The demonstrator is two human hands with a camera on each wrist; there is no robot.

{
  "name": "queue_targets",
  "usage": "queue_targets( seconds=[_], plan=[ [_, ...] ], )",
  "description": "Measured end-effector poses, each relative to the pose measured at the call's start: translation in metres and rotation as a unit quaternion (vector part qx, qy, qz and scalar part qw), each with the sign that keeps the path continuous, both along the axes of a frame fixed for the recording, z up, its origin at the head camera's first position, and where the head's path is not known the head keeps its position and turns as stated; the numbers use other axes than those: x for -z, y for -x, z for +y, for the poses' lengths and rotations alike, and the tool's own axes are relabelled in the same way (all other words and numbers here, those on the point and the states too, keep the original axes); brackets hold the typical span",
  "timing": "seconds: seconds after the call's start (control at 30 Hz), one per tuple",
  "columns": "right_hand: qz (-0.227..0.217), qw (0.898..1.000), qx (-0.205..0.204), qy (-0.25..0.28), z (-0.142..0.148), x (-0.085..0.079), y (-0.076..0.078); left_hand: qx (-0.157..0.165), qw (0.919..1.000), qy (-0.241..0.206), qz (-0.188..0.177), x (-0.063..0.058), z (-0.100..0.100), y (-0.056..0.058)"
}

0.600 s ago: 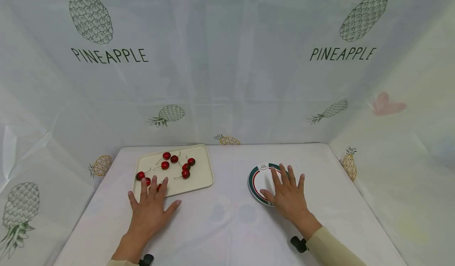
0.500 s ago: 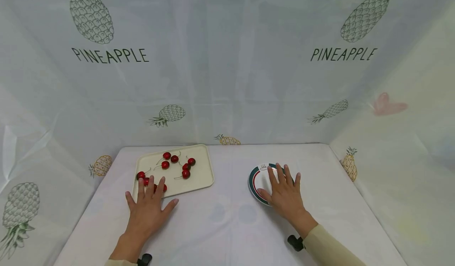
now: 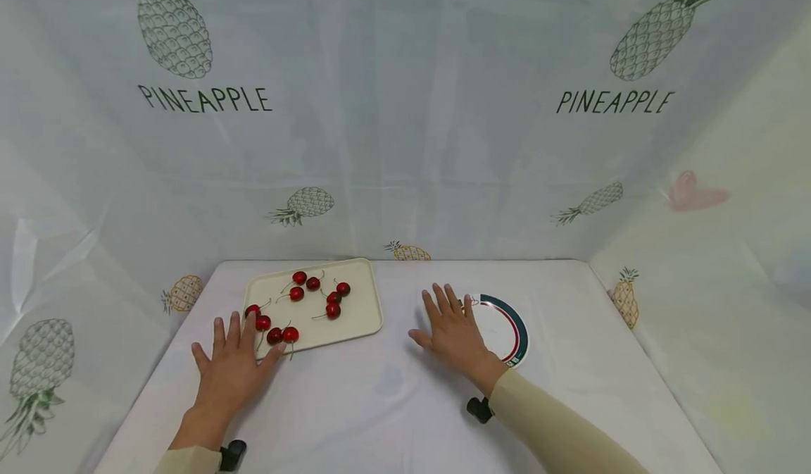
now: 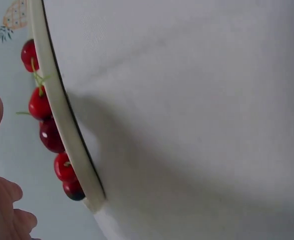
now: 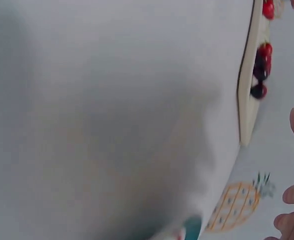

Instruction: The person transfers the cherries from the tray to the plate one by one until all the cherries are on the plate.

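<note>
In the head view my left hand point(image 3: 231, 379) spreads its fingers at the near left corner of a cream tray point(image 3: 355, 322), overlapping its edge. Several red cherries point(image 3: 290, 334) with thin stems lie scattered in that tray. The left wrist view shows the cherries point(image 4: 52, 135) lined up behind the tray rim point(image 4: 62, 107), with thumb and fingers at the left margin. My right hand point(image 3: 457, 340), fingers spread and holding nothing, hovers over the left part of a white plate point(image 3: 497, 329) with a green and red rim. The hand hides that side of the plate.
A white cloth covers the table point(image 3: 393, 418). Behind and at both sides hangs a pale curtain point(image 3: 412, 108) printed with pineapples. Each wrist carries a small black camera, one of them the right wrist camera point(image 3: 479, 409).
Both hands have moved left. The left hand has uncovered more cherries near the tray's front edge, and the right hand has shifted from the plate's right side to its left. Tray and plate stay put.
</note>
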State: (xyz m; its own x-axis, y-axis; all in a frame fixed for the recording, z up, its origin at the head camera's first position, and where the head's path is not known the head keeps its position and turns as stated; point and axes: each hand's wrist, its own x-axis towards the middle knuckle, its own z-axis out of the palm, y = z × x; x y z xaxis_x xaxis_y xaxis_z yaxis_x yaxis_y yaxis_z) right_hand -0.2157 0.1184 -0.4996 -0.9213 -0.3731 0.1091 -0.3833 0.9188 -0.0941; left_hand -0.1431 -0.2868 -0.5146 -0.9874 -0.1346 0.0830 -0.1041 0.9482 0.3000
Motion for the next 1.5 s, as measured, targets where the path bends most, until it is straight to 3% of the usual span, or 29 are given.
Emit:
queue_targets(
  seconds=[0.23, 0.7, 0.87, 1.03, 1.5],
  plan=[
    [-0.018, 0.998, -0.059, -0.034, -0.039, 0.007, 0.008, -0.002, 0.9994, 0.0, -0.035, 0.007, -0.016, 0.008],
    [-0.116, 0.986, -0.096, -0.068, -0.081, 0.027, 0.002, 0.01, 0.993, 0.002, -0.118, 0.017, -0.016, 0.02],
    [-0.108, 0.984, -0.103, -0.095, -0.08, 0.028, -0.003, 0.009, 0.9902, -0.008, -0.139, 0.017, -0.016, 0.02],
    [-0.09, 0.984, -0.11, -0.11, -0.073, 0.024, -0.01, 0.02, 0.9905, -0.009, -0.136, 0.018, -0.014, 0.021],
    [-0.058, 0.982, -0.145, -0.11, -0.029, 0.024, -0.053, 0.06, 0.9924, 0.007, -0.107, 0.019, 0.012, 0.008]
  ],
)
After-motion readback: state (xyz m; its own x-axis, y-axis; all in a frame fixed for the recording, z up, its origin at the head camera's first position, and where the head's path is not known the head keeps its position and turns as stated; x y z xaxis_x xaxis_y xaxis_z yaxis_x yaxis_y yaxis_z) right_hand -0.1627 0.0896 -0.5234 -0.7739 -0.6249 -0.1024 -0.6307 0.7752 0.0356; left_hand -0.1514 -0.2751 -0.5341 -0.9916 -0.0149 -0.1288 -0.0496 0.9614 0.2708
